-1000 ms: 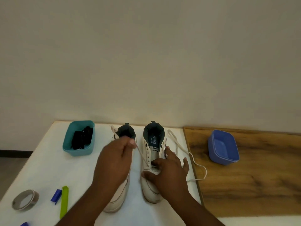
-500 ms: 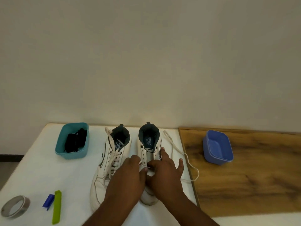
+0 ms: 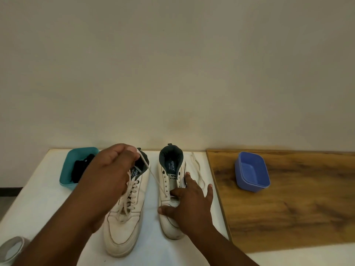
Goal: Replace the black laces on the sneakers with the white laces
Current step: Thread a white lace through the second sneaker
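Observation:
Two white sneakers stand side by side on the white table. The left sneaker is threaded with a white lace. The right sneaker has bare upper eyelets. My left hand is raised above the left sneaker and pinches the end of a white lace, which runs taut down to a low eyelet of the right sneaker. My right hand rests on the right sneaker's front, fingers spread, thumb on its left side. The lace's other end lies loose on the table to the right. Black laces sit in a teal bin.
The teal bin stands at the back left. An empty blue tub sits on a wooden board to the right. A roll of tape lies at the near left edge. A wall rises behind the table.
My left hand has risen from the right sneaker's eyelets up and to the left, drawing the white lace taut. My right hand has stayed on the right sneaker.

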Demonstrator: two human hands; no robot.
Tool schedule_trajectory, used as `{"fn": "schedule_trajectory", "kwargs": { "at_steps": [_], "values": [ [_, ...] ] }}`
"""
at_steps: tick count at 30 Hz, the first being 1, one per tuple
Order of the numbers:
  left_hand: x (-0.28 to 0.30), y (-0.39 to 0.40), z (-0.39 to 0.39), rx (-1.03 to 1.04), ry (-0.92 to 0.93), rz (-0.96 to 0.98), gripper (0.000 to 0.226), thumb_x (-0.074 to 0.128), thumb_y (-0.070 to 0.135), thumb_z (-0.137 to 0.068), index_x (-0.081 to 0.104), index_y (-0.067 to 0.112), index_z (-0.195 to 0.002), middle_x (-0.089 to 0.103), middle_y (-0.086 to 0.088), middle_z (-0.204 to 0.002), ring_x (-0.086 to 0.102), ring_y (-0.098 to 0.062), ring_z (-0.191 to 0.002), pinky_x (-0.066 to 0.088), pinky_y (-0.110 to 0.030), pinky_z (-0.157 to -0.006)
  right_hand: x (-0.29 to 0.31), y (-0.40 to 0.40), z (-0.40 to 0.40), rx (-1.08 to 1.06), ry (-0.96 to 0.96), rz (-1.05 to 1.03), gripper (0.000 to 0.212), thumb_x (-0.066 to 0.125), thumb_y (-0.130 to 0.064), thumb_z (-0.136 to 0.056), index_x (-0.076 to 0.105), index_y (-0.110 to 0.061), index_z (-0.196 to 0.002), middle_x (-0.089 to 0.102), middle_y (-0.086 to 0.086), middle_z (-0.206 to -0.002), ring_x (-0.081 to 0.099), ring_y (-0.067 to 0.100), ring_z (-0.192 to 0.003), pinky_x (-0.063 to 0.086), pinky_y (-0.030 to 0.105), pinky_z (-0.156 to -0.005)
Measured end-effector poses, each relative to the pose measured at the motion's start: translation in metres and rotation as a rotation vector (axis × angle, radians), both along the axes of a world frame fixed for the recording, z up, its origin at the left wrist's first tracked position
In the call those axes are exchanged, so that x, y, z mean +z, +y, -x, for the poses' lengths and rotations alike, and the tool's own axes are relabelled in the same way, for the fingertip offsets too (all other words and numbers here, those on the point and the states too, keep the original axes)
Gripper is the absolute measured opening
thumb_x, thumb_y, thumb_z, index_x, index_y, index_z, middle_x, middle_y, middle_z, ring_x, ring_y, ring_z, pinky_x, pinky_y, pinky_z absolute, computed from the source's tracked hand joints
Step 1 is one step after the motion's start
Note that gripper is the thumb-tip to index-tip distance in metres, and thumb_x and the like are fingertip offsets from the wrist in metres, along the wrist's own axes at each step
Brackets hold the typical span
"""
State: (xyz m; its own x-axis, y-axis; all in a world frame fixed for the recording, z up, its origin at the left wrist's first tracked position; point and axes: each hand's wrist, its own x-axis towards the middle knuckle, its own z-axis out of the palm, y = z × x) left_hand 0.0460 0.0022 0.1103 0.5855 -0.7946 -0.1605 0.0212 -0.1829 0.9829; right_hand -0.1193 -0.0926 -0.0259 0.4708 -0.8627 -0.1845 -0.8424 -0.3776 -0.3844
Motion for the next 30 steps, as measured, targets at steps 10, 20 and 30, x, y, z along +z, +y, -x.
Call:
{"fn": "schedule_trajectory", "kwargs": {
  "at_steps": [10, 20, 30],
  "values": [
    [-0.043, -0.007, 0.006, 0.164, -0.402, 0.011, 0.014, 0.052, 0.034, -0.1, 0.063, 0.034, -0.093, 0.062, 0.004, -0.095, 0.06, -0.007, -0.085, 0.043, -0.027, -0.07, 0.017, -0.051, 0.074, -0.336, -0.207, 0.149, 0.012, 0.061, -0.016, -0.097, 0.058, -0.025, -0.09, 0.062, -0.007, -0.085, 0.059, 0.006, -0.073, 0.05, 0.023, -0.063],
    [-0.01, 0.002, 0.022, 0.202, -0.34, 0.239, 0.025, 0.05, 0.021, -0.103, 0.069, 0.032, -0.092, 0.066, 0.003, -0.099, 0.062, -0.003, -0.093, 0.042, -0.004, -0.073, -0.015, -0.031, 0.063, -0.046, 0.366, -0.118, 0.023, 0.06, -0.04, -0.096, 0.061, -0.022, -0.11, 0.059, -0.008, -0.102, 0.06, 0.012, -0.094, 0.043, 0.025, -0.076],
    [0.075, 0.043, 0.028, 0.077, -0.148, 0.309, 0.028, 0.051, 0.036, -0.101, 0.071, 0.026, -0.084, 0.044, 0.002, -0.056, 0.039, -0.013, -0.054, 0.037, -0.02, -0.048, 0.176, -0.004, 0.055, -0.294, -0.944, -0.657, 0.02, 0.052, -0.013, -0.103, 0.07, -0.014, -0.11, 0.072, 0.007, -0.088, 0.043, 0.011, -0.058, 0.033, 0.022, -0.05]
  ]
}}
